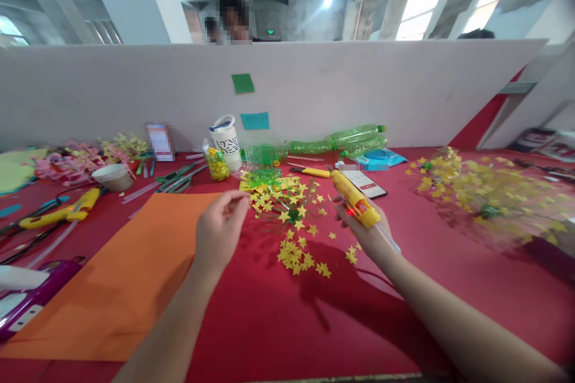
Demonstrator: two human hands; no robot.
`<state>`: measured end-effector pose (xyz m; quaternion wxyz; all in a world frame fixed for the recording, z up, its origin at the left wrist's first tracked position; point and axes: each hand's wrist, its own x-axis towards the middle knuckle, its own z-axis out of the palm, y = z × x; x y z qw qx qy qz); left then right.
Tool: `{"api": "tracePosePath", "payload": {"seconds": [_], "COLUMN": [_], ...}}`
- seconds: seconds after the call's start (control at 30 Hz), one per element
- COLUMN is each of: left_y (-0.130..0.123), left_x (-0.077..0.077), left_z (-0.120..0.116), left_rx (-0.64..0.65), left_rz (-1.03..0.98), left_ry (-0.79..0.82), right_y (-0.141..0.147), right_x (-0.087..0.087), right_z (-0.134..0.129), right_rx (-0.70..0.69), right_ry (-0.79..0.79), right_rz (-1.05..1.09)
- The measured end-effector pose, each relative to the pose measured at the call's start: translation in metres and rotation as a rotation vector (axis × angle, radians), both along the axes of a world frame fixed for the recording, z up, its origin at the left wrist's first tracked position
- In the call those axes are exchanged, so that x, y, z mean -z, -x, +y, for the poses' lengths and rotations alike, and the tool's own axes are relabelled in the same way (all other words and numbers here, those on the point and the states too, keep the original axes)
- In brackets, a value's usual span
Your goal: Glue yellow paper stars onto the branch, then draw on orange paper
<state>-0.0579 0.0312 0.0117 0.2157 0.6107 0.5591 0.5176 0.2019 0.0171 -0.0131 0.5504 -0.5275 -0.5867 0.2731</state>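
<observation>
My right hand [366,228] grips a yellow glue gun [354,198], nozzle pointing up and left, a clear glue stick jutting from its back. My left hand [221,228] hovers with thumb and fingers pinched near a green plastic piece [275,196] whose thin strips carry yellow stars; I cannot tell what the fingers pinch. A pile of loose yellow paper stars [297,254] lies on the red table cover [278,317] between my hands.
An orange sheet [121,275] lies at left. A second yellow glue gun [67,210], a paper cup [113,177] and a purple device [27,299] sit further left. Green bottles [335,139], a white cup [226,140], a phone [365,184] and another starred piece [487,194] stand before a white partition, people behind it.
</observation>
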Motion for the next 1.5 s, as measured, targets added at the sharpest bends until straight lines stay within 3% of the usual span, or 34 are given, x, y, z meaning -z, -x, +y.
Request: {"api": "tracePosePath", "payload": {"seconds": [0.13,0.23,0.37,0.7,1.03,1.3,1.4,1.5], "left_y": [-0.006,-0.019,-0.023,-0.012,-0.013,-0.010,-0.006,-0.001], "left_x": [0.010,0.026,0.035,0.023,0.020,0.016,0.015,0.010], "left_z": [0.050,0.063,0.054,0.045,0.043,0.039,0.038,0.035], "left_rx": [0.173,0.280,0.358,0.252,0.244,0.218,0.147,-0.024], "left_rz": [-0.287,-0.373,-0.444,-0.244,-0.402,-0.254,-0.028,0.294], "left_ry": [0.164,0.294,0.348,0.340,0.404,0.359,0.307,0.166], "right_y": [-0.001,0.001,0.002,0.002,-0.007,-0.006,-0.007,-0.007], "right_x": [0.003,0.011,0.018,0.002,0.007,0.010,0.008,0.006], "right_z": [0.005,0.009,0.015,0.018,0.026,0.020,0.020,0.020], "right_rx": [0.022,-0.018,-0.064,0.029,0.078,-0.024,0.010,0.030], "right_ry": [-0.010,-0.025,-0.015,0.097,0.068,0.133,0.128,0.134], "right_rz": [-0.020,-0.039,-0.043,-0.018,0.060,0.050,0.028,0.067]}}
